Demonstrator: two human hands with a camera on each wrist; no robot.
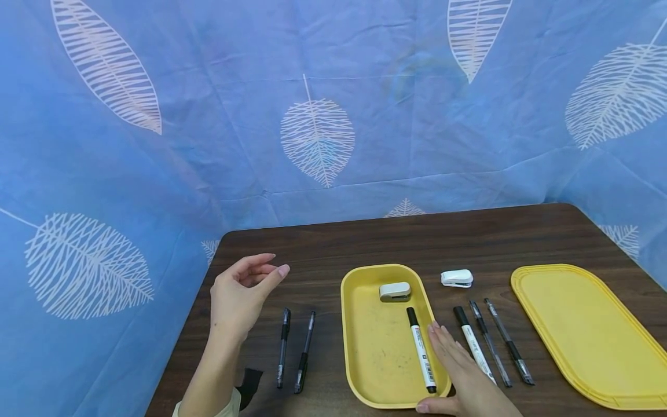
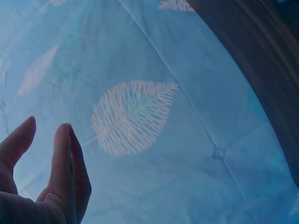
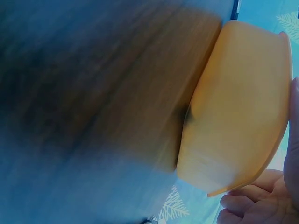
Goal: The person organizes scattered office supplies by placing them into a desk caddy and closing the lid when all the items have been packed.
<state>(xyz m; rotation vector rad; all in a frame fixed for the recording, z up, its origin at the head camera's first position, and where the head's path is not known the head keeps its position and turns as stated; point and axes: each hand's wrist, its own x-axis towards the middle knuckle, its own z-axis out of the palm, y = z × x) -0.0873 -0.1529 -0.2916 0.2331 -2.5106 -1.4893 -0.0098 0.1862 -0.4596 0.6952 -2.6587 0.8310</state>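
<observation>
Table (image 1: 312, 249): stapler (image 1: 395, 291), marker (image 1: 421, 348) in tray (image 1: 365, 347)

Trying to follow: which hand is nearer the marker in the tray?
Right: right hand beside the marker, at the tray's rim; left hand farther away, left of the tray.

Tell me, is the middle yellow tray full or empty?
Neither: a stapler and a marker lie in the middle yellow tray, with bare space around them.

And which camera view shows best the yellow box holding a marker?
The head view: the yellow box shows nearly whole, inside included. Right wrist shows mainly its outer wall; left wrist, none of it.
</observation>
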